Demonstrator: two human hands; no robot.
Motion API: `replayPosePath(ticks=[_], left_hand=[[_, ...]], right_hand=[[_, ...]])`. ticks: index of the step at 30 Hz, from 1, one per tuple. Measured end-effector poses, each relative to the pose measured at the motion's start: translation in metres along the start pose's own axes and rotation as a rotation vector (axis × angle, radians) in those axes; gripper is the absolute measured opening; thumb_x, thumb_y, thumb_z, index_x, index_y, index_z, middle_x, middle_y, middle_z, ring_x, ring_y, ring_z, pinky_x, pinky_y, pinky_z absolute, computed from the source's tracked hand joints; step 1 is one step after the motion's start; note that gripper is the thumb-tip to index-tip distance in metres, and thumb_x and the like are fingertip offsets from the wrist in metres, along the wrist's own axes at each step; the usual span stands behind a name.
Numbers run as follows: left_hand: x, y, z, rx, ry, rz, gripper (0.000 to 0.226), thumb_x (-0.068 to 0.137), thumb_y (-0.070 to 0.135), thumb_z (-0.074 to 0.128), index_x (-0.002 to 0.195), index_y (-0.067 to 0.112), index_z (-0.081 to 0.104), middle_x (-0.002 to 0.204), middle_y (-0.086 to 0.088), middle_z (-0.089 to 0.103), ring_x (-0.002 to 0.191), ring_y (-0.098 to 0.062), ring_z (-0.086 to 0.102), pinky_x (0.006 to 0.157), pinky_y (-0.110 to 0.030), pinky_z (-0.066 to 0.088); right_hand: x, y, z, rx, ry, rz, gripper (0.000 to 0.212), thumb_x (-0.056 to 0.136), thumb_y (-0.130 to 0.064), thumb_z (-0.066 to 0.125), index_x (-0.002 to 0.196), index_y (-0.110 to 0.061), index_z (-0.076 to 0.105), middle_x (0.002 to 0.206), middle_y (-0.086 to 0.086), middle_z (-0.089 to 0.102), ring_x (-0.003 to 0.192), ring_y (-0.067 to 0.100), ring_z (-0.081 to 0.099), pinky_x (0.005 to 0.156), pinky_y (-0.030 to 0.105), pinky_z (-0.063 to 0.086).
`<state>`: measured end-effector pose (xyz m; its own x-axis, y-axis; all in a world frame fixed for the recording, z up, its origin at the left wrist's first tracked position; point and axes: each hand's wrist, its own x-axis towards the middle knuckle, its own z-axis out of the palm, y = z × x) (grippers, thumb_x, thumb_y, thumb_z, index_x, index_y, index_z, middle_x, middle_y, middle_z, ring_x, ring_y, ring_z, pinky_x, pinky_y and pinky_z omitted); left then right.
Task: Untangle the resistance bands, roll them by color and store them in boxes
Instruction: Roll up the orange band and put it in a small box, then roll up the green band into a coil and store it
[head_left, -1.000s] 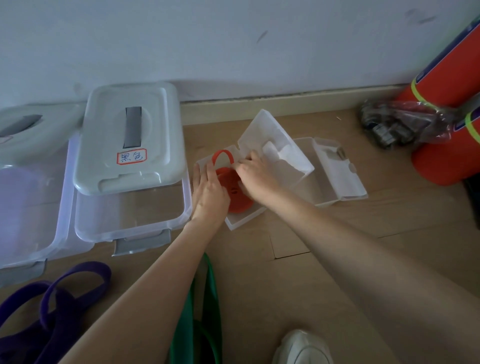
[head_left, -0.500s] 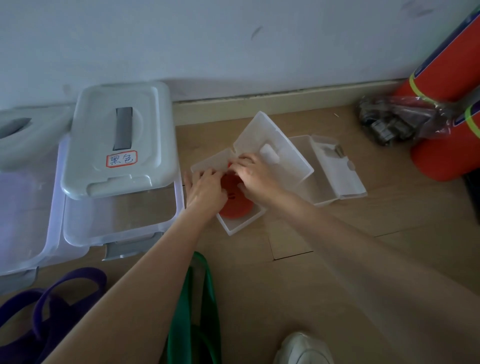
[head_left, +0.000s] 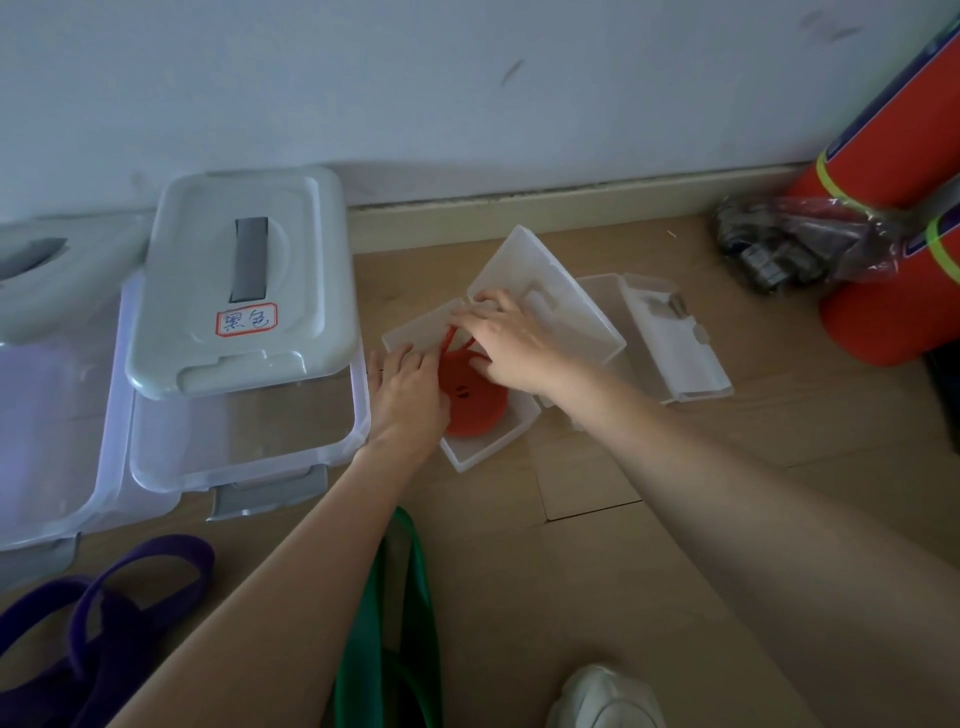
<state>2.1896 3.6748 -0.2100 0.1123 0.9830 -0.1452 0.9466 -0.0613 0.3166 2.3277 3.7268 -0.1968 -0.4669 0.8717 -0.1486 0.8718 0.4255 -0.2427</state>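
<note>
Progress: you are tucking the rolled red band (head_left: 475, 402) into the small white box (head_left: 488, 449); by my reading one colour is nearly stored and two are still waiting.
Large bins: the clear bin with the grey lid (head_left: 241, 280) is sitting at ten o'clock, its lid shifted back; nothing is showing through its walls. A second clear bin (head_left: 47, 415) is lying at nine o'clock, contents unclear.
Loose bands: the purple band (head_left: 104, 613) is lying at seven o'clock, the green band (head_left: 389, 623) at six, both unrolled.
Small boxes: the second white box (head_left: 670, 338), at two o'clock, is standing open; contents unclear.
Hands: your left hand (head_left: 408, 400) is pressing the roll with fairly straight fingers; your right hand (head_left: 511, 345) is curling over its loose end, pinching it.
</note>
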Motion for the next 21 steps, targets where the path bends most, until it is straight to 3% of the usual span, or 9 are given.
replayPosePath(ticks=[3,11,17,21], left_hand=[[-0.003,0.001,0.0,0.009,0.015,0.023,0.059,0.09,0.01,0.042,0.146,0.013,0.023,0.144,-0.005,0.039,0.139,-0.018,0.022,0.117,-0.038,0.005],[-0.025,0.004,0.002,-0.043,0.081,0.055,0.059,0.091,0.008,0.041,0.146,0.008,0.02,0.153,-0.009,0.024,0.143,-0.02,0.014,0.117,-0.033,0.006],[-0.076,-0.004,0.0,-0.223,0.116,0.161,0.044,0.091,0.002,0.044,0.135,-0.002,0.042,0.142,-0.019,0.041,0.134,-0.03,0.035,0.113,-0.038,0.028],[-0.12,-0.023,-0.011,-0.286,0.071,0.191,0.038,0.086,-0.004,0.048,0.124,0.0,0.054,0.127,-0.015,0.054,0.109,-0.033,0.057,0.091,-0.036,0.045]], right_hand=[[0.0,0.0,0.001,0.034,0.001,-0.026,0.048,0.087,-0.008,0.057,0.133,-0.009,0.048,0.147,0.004,0.037,0.131,0.029,0.028,0.106,0.041,0.033],[-0.005,-0.008,0.002,0.065,0.051,0.011,0.052,0.085,0.007,0.045,0.135,-0.009,0.047,0.144,0.008,0.042,0.13,0.028,0.031,0.108,0.041,0.031],[-0.045,-0.035,-0.003,0.236,0.146,0.086,0.045,0.086,0.007,0.041,0.127,-0.007,0.054,0.131,0.008,0.052,0.121,0.026,0.039,0.1,0.028,0.033],[-0.097,-0.073,0.003,0.41,0.211,0.147,0.038,0.087,0.008,0.044,0.119,-0.005,0.059,0.123,0.009,0.058,0.117,0.022,0.048,0.098,0.019,0.033]])
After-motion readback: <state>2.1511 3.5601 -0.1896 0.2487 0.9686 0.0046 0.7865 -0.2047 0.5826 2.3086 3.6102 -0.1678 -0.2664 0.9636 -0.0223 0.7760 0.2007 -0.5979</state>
